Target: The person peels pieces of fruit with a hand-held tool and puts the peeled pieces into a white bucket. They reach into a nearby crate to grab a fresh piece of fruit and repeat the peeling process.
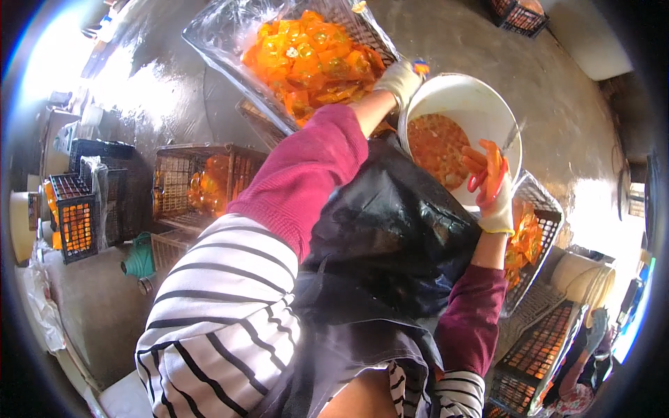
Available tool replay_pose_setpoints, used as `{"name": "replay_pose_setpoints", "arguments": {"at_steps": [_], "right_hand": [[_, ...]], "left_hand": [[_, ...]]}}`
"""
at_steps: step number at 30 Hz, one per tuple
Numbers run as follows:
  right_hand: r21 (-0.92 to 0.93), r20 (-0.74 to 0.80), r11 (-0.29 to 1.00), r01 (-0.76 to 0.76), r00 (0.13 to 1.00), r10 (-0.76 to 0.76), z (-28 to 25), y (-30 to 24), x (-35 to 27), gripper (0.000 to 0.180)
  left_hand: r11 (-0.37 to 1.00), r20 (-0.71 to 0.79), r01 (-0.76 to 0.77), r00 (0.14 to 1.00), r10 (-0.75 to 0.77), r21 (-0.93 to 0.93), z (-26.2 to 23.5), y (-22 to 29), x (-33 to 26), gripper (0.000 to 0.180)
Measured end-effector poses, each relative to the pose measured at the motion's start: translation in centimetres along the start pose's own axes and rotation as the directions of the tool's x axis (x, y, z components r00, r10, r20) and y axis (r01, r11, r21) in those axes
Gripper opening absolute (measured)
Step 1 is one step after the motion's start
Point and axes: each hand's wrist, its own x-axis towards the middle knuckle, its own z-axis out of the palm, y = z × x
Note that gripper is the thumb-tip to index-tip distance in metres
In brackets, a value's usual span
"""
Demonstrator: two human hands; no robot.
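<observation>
My left hand (400, 82), in a pale knit glove, is closed beside the bucket rim, next to a film-lined crate (217, 64). A small blue and orange bit (420, 67) shows at its fingers; what it grips is hidden. Glossy orange peel pieces (310, 59) are heaped in the crate. My right hand (493, 187) is over the near right side of a white bucket (463, 87). Its glove is pale at the cuff and orange at the fingers, which are partly bent and apart. Reddish-orange wet pulp (437, 150) lies in the bucket.
A crate of orange peel (524, 240) stands right of the bucket. To the left are a brown crate (240, 177) with orange contents, dark crates (75, 219) and a green object (139, 256). More crates (543, 341) stand lower right. A black apron (383, 237) covers my lap.
</observation>
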Motion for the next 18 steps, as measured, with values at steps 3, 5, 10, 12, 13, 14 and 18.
{"name": "replay_pose_setpoints", "arguments": {"at_steps": [3, 5, 10, 12, 13, 14, 18], "right_hand": [[0.043, 0.091, 0.998, -0.041, 0.995, 0.037, 2.8, 0.4, 0.5, 0.044], [-0.101, 0.012, 0.988, -0.118, 0.993, 0.12, 1.5, 0.5, 1.2, 0.04], [-0.147, 0.173, 0.989, -0.037, 0.983, 0.062, 1.9, 2.3, 2.0, 0.032], [-0.042, 0.175, 0.988, -0.15, 0.972, 0.155, 3.1, 1.3, 1.1, 0.031], [-0.043, 0.154, 0.988, -0.147, 0.976, 0.152, 2.7, 1.1, 1.1, 0.031], [0.0, 0.17, 0.988, -0.152, 0.974, 0.15, 2.3, 1.1, 1.4, 0.032], [0.342, 0.199, 0.932, -0.121, 0.979, 0.054, 2.5, 0.6, 1.2, 0.035]], "left_hand": [[-0.054, 0.206, 0.21, 0.976, 0.072, -0.976, -1.0, -2.2, 2.4, 0.034], [-0.174, 0.266, 0.281, 0.958, 0.107, -0.944, -0.6, 1.7, 0.6, 0.038], [-0.286, 0.101, 0.195, 0.945, 0.311, -0.938, 1.6, 3.7, 0.5, 0.039], [-0.285, 0.07, 0.119, 0.982, 0.177, -0.951, 3.5, 4.6, -1.0, 0.044], [-0.29, 0.084, 0.138, 0.978, 0.19, -0.947, 4.3, 5.2, -1.9, 0.044], [-0.148, 0.099, 0.14, 0.962, 0.254, -0.979, 4.9, 5.6, -3.0, 0.046], [0.671, 0.154, -0.065, 0.953, 0.262, -0.739, 5.9, 6.9, -5.7, 0.044]]}}
